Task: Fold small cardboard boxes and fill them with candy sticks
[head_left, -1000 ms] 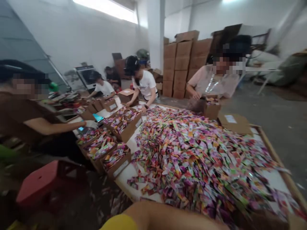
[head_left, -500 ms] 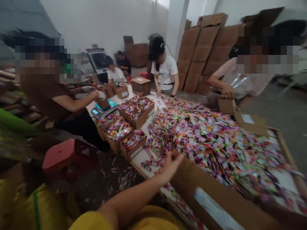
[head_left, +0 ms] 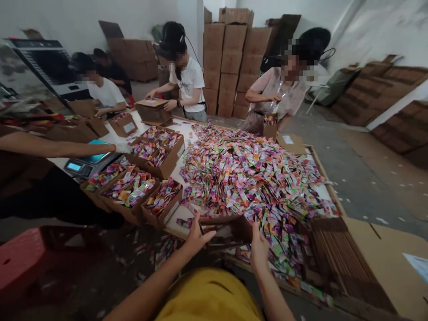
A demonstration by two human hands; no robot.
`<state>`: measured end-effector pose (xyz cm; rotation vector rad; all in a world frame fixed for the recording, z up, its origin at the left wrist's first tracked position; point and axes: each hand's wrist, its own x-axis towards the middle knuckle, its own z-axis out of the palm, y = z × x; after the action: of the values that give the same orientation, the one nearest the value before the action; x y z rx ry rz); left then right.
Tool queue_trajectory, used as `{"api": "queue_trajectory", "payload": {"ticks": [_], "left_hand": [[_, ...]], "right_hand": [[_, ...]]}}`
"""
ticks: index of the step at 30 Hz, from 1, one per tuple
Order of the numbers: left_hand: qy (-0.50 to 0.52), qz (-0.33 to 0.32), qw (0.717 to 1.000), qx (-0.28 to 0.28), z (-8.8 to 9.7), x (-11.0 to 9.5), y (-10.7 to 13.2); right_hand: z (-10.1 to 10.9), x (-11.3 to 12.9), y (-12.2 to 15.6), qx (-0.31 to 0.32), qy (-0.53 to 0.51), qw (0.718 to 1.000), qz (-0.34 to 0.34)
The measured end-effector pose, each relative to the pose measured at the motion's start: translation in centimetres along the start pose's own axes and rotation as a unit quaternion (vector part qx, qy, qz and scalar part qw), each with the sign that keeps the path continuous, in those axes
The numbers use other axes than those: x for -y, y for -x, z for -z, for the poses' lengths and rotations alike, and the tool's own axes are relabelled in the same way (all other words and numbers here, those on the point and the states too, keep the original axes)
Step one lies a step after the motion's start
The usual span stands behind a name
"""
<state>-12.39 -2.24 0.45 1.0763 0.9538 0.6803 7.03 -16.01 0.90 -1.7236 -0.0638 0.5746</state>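
Observation:
Between my hands is a brown cardboard box (head_left: 230, 229), held at the near edge of the table with its opening facing me. My left hand (head_left: 198, 236) grips its left side, thumb along the rim. My right hand (head_left: 260, 245) is closed on its right side. Just beyond the box spreads a big heap of small colourful packets (head_left: 240, 174), purple, pink, green and orange. To the right of my right hand stands a row of flattened cardboard boxes (head_left: 347, 263) on edge.
Filled boxes (head_left: 130, 189) stand left of the heap beside a digital scale (head_left: 83, 162). A co-worker's gloved hand (head_left: 123, 148) reaches over them. Other people work across the white table (head_left: 174, 218). A red stool (head_left: 23, 254) is at lower left; stacked cartons (head_left: 224, 67) stand behind.
My view has swung right. The box, a long flat shape beside my left hand before, is now open between both hands. My right hand has come into view.

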Motion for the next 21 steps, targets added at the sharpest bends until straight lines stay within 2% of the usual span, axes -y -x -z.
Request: {"api": "queue_trajectory", "payload": {"ticks": [2, 4, 6, 9, 11, 13, 15, 17, 19, 21], "left_hand": [[-0.069, -0.040, 0.996, 0.043, 0.0, 0.2, -0.2], [-0.141, -0.053, 0.988, 0.041, -0.3, 0.8, -0.8], [-0.190, -0.055, 0.980, 0.037, -1.2, 1.5, -1.6], [-0.214, -0.092, 0.971, 0.057, -2.8, 2.0, -3.1], [-0.167, -0.091, 0.978, 0.087, -3.3, 2.0, -4.0], [-0.084, -0.052, 0.984, 0.150, -3.2, 2.0, -4.8], [-0.045, -0.019, 0.978, 0.201, -2.8, 2.2, -5.3], [-0.068, -0.020, 0.980, 0.187, -2.7, 2.5, -5.7], [-0.100, -0.044, 0.984, 0.142, -2.9, 2.6, -5.7], [-0.109, -0.066, 0.982, 0.138, -3.0, 2.3, -5.3]], "right_hand": [[-0.1, 0.5, -0.2, 0.027, -0.005, 0.999, -0.016], [0.5, 0.5, -0.7, 0.103, 0.033, 0.994, -0.020], [1.4, -0.4, -1.8, 0.149, 0.120, 0.981, -0.007], [2.6, -2.7, -4.4, 0.136, 0.287, 0.948, 0.022], [2.8, -3.9, -6.2, 0.126, 0.349, 0.927, 0.053], [2.6, -4.4, -7.5, 0.116, 0.339, 0.929, 0.096], [2.2, -4.1, -7.8, 0.093, 0.297, 0.938, 0.154], [2.0, -3.3, -6.9, 0.077, 0.272, 0.929, 0.237], [2.4, -2.2, -5.3, 0.110, 0.290, 0.892, 0.329], [3.5, -0.9, -3.4, 0.199, 0.338, 0.837, 0.381]]}}
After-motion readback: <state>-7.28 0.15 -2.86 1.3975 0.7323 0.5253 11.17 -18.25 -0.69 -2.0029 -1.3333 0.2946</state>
